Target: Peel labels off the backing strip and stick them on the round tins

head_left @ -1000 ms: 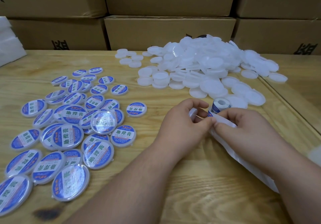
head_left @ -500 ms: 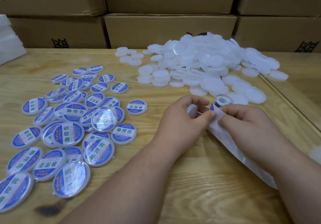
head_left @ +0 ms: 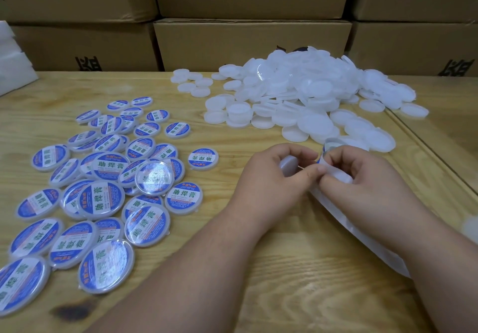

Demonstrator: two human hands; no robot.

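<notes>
While the two hands met over the wooden table (head_left: 297, 268), the backing strip (head_left: 344, 219) was pinched by the curled fingers of the right hand (head_left: 367, 185), and it ran from that grip back under the right wrist toward the person. Just beyond the grip, the strip curved up to the label roll (head_left: 333, 144), where a blue label edge (head_left: 320, 157) showed. The left hand (head_left: 274, 180) touched the right at the thumb tips and held one blank tin (head_left: 288, 165) inside its curled fingers; whether a label was already lifted, I could not tell.

Left of the grip lay the labelled tins (head_left: 103, 190), many of them, some overlapping. Farther away from the grip, a larger heap of white blank tins (head_left: 305, 94) waited, so I judged that much more than half of the work was left.

On the blue and white labels, the green characters 助焊膏 could be read; the smaller print was too fine. Behind the heap stood cardboard boxes (head_left: 248, 43) with black printed characters, only partly visible.
</notes>
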